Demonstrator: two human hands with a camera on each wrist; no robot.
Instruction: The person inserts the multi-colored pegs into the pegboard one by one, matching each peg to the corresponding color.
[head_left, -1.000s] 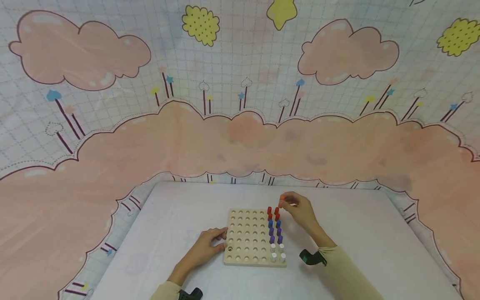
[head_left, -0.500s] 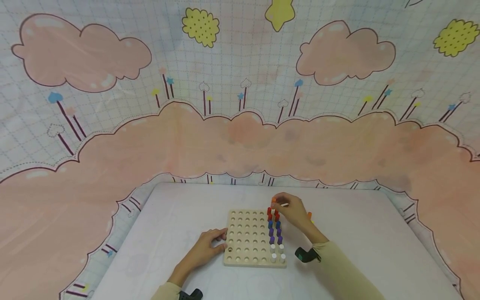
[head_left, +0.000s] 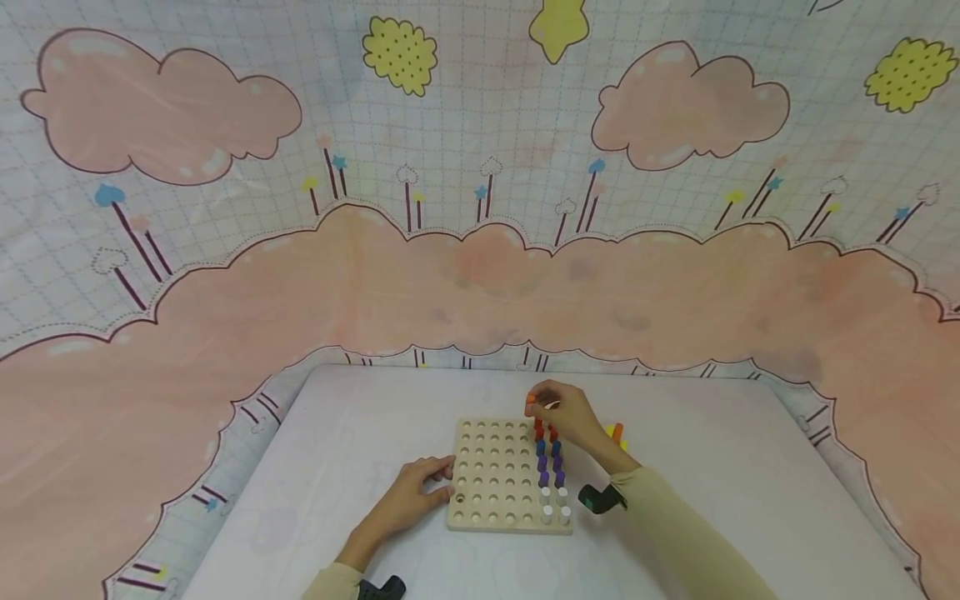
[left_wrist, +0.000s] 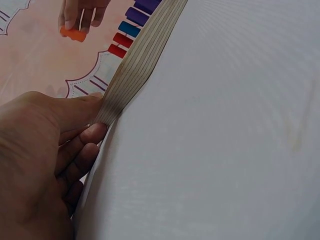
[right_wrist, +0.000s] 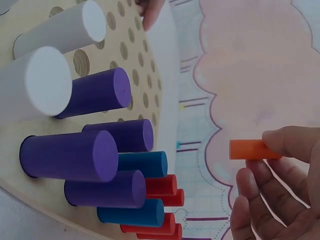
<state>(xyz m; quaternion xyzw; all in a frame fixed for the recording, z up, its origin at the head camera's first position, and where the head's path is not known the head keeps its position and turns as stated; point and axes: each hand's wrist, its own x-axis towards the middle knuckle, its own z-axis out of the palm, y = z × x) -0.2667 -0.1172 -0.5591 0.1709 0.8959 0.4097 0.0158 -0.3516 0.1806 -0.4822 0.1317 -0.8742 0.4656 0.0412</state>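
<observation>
A wooden pegboard [head_left: 491,527] with rows of round holes lies on the white table. My left hand [head_left: 412,492] grips its left side; in the left wrist view the thumb and curled fingers hold the wooden edge [left_wrist: 140,62]. Between the thumb and fingers of my right hand [head_left: 566,412] I pinch an orange peg [right_wrist: 245,149], raised above the board's far right part. Two columns of upright pegs fill the right side: red pegs [head_left: 538,434] farthest, then blue pegs [right_wrist: 131,211], purple pegs [head_left: 559,479], and white pegs [head_left: 566,513] nearest.
Loose orange and yellow pegs [head_left: 617,432] lie right of the board, partly hidden behind my right forearm. The white tabletop [head_left: 337,433] ends at a cartoon-patterned cloth [head_left: 480,292] hanging behind it.
My right hand has moved left with the orange peg, from beyond the outer column to above the inner one. Loose pegs have come into view behind the forearm. The left hand stays put.
</observation>
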